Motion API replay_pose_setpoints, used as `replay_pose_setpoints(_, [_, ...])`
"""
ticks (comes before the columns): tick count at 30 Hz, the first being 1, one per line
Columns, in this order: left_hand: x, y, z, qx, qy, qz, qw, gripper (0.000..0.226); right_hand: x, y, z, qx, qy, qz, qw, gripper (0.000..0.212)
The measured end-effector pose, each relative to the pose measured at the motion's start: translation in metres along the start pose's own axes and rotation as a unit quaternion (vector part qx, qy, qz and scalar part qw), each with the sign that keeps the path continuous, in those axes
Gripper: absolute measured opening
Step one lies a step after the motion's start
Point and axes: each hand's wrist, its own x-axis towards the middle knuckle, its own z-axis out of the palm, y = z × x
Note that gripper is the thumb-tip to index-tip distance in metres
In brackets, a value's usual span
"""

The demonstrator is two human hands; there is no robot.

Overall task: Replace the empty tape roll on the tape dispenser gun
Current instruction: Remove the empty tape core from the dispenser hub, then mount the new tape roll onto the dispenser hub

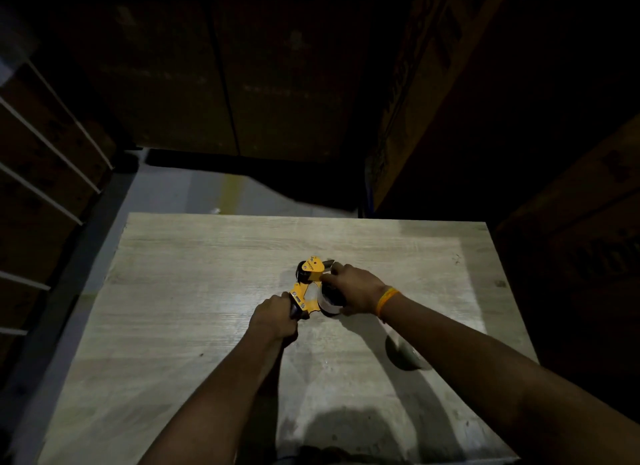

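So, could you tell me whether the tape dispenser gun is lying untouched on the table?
No, the left hand grips the tape dispenser gun while the right hand holds its roll.

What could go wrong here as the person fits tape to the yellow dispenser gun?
1. The right hand lies close to the dark blade end of the yellow tape dispenser gun; a slip might cut a finger.
2. The round grey roll lies near the wooden table's right edge; an arm could knock it off.
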Motion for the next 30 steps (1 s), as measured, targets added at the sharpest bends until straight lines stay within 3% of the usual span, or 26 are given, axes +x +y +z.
replay_pose_setpoints(2, [-0.002,0.0,0.003,0.015,0.024,0.009,1.0,0.043,0.0,-0.006,-0.005,0.009,-0.013,0.004,1.0,0.095])
replay_pose_setpoints(6, [-0.006,0.013,0.002,0.017,0.039,-0.03,0.999,0.043,-0.007,-0.012,-0.019,0.06,0.005,0.015,0.998,0.072])
replay_pose_setpoints(10, [-0.005,0.012,0.003,-0.008,0.041,-0.059,0.997,0.043,-0.014,-0.015,-0.04,0.137,0.17,0.019,0.976,0.071])
replay_pose_setpoints(13, [-0.005,0.009,0.002,-0.017,0.029,-0.05,0.998,0.047,-0.017,-0.008,-0.086,0.13,0.279,0.012,0.951,0.066])
replay_pose_setpoints(16, [-0.013,0.017,-0.006,-0.014,-0.004,-0.033,0.999,0.054,-0.029,0.015,-0.095,0.174,0.214,0.078,0.958,0.073])
replay_pose_setpoints(20, [-0.024,0.017,-0.009,-0.012,-0.05,0.008,0.999,0.066,-0.037,0.077,-0.007,0.146,0.082,0.224,0.96,0.101])
replay_pose_setpoints(24, [-0.037,0.002,-0.004,-0.013,-0.062,0.067,0.996,0.055,-0.064,0.094,0.026,0.155,0.042,0.302,0.94,0.08])
replay_pose_setpoints(27, [-0.059,0.002,-0.007,-0.022,-0.076,0.091,0.993,0.051,-0.068,0.114,0.052,0.183,0.038,0.335,0.923,0.078])
replay_pose_setpoints(30, [-0.077,0.001,-0.01,-0.05,-0.09,0.099,0.99,0.072,-0.061,0.143,0.092,0.238,0.042,0.341,0.909,0.082])
